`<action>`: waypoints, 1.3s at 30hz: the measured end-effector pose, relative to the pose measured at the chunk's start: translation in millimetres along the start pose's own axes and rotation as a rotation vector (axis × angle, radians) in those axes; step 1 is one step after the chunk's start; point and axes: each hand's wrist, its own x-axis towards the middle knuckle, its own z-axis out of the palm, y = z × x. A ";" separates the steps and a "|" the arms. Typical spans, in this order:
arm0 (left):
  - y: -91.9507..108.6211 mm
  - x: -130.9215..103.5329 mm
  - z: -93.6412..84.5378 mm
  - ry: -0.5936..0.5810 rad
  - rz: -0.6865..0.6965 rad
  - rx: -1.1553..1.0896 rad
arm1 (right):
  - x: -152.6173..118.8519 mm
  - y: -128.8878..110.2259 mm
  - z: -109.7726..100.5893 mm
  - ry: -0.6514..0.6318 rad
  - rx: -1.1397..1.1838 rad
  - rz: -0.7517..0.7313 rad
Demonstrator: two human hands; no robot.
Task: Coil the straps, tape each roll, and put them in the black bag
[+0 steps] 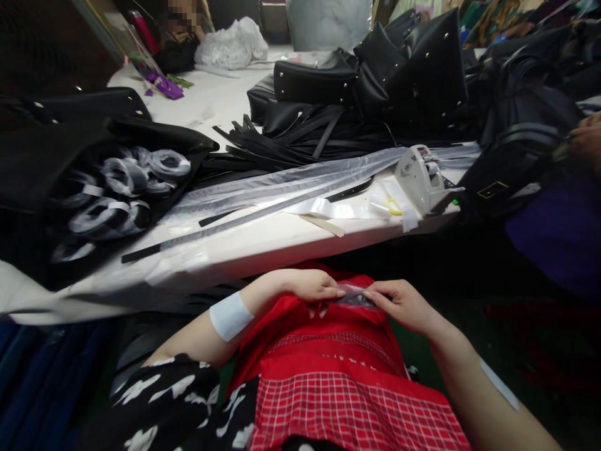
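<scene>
Left hand [313, 287]: fingertips closed on the near side of a clear plastic piece [353, 297], thumb placement not fully visible to me. Right hand [398, 302]: thumb and forefinger pinched on the opposite end. Plastic piece lies between the two hands, in front of the red apron [323, 335]; something dark shows through it, details too small to read from where I stand.

Beyond the hands: white-covered table [277, 245]. Tape dispenser [419, 181] on its near edge, ahead of the right hand. A yellow loop [393, 207] lies just left of the dispenser. Plastic-sleeved strips [244, 219] run across the table ahead of the left hand. Wrapped coils [124, 175] sit well to the left of that hand, on black material. Black bags [416, 72] are heaped farther out, past both hands. Far right of the right hand, I note a co-worker's hand [590, 139] beside dark goods.
</scene>
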 end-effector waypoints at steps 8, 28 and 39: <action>-7.0 -1.5 -6.4 -0.193 0.066 -0.238 | 6.5 4.5 -2.6 -0.056 0.051 0.079; -7.6 -28.5 -3.8 -0.093 0.041 -0.621 | -11.4 32.3 -25.9 -0.011 0.003 0.177; 45.3 39.4 -27.6 1.074 0.680 -0.429 | 6.6 -30.9 37.7 -0.129 0.461 -0.076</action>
